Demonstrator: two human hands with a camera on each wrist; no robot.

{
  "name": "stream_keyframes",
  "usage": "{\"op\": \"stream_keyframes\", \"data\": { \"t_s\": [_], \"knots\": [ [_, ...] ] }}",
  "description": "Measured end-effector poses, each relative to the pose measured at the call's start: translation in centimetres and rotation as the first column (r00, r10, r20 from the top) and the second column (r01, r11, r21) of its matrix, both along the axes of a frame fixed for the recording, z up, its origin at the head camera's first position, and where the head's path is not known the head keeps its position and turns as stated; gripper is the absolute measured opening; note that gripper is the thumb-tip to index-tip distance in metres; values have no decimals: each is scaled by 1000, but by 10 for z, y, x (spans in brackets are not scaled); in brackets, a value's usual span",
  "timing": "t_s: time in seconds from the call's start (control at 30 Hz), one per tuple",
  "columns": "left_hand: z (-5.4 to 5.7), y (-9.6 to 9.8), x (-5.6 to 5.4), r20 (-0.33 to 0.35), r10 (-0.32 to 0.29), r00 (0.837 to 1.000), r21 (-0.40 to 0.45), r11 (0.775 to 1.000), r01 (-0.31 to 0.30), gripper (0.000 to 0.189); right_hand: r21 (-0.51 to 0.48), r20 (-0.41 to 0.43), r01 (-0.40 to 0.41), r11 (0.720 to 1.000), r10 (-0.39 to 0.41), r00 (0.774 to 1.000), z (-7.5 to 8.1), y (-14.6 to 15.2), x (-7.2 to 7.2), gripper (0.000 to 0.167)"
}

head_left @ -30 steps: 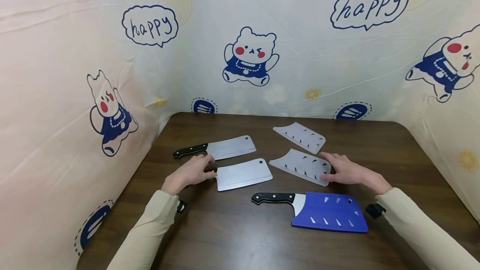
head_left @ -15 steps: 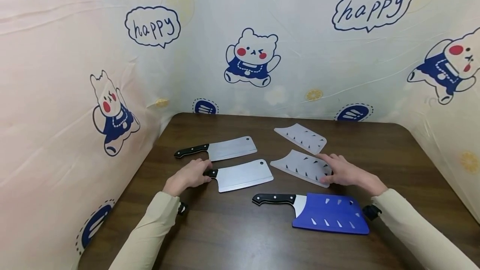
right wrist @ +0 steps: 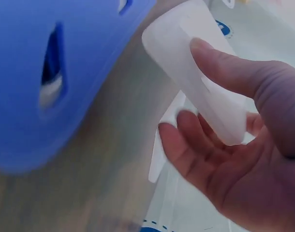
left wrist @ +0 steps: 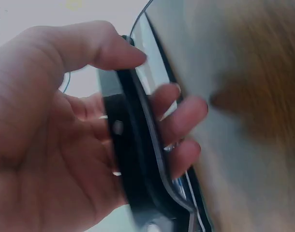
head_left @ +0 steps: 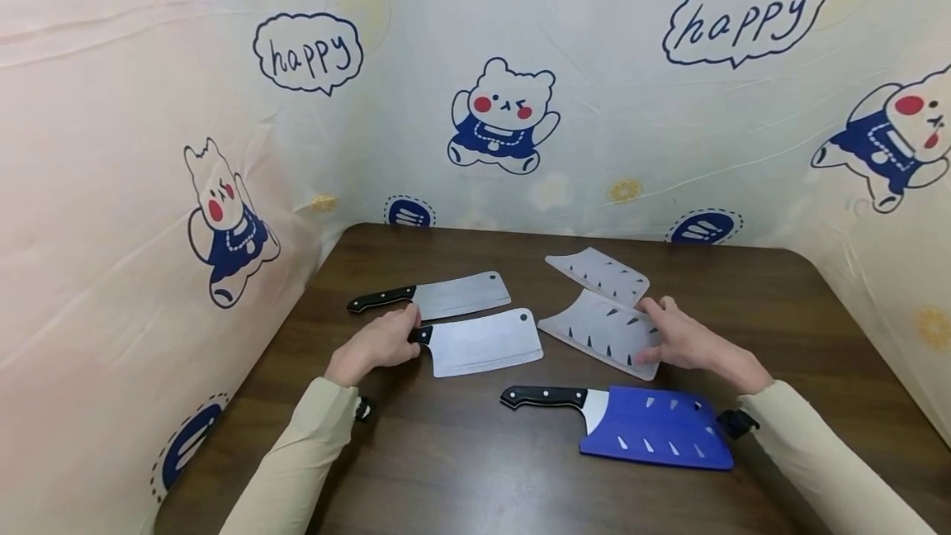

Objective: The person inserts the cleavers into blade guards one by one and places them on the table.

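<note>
My left hand (head_left: 377,340) curls round the cleaver (head_left: 486,343) by its handle, likely keeping fingers clear of its edge between my hands | my right hand (head_left: 689,340) pinches the white sheath (head_left: 592,327) by its near end, seemingly leaving its far end free

Smooth metal cleaver blades (head_left: 486,345), translucent plastic covers (head_left: 598,330) — matt-looking, glossy wood-grain table (head_left: 431,452)

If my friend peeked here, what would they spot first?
Probably the bright blue cover on the front cleaver, on the table. Beyond it, the left hand grips a bare cleaver by its handle and the right hand holds a white cover. Behind, a winking bear decorates the backdrop.
</note>
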State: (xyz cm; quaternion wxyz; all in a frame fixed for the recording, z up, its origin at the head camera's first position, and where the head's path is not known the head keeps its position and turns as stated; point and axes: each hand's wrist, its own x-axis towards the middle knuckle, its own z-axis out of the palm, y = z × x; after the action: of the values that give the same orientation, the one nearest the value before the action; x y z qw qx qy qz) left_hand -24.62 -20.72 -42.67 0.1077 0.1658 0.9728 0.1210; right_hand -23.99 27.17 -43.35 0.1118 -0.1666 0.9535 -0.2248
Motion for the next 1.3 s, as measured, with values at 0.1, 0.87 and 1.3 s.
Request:
{"op": "stream_keyframes", "data": {
  "t_s": [0.1,0.87,1.3],
  "knots": [
    [4,4,0,38,15,999,34,999,-17,31,-66,-33,-37,997,35,999,-1,0,1,65],
    [30,21,0,-56,-45,997,364,929,63,30,-526,-299,61,848,-251,921,35,10,16,23],
    [50,39,-1,-75,11,997,486,874,27,38,-775,-221,60,629,-360,907,53,17,25,24]
  ]
}}
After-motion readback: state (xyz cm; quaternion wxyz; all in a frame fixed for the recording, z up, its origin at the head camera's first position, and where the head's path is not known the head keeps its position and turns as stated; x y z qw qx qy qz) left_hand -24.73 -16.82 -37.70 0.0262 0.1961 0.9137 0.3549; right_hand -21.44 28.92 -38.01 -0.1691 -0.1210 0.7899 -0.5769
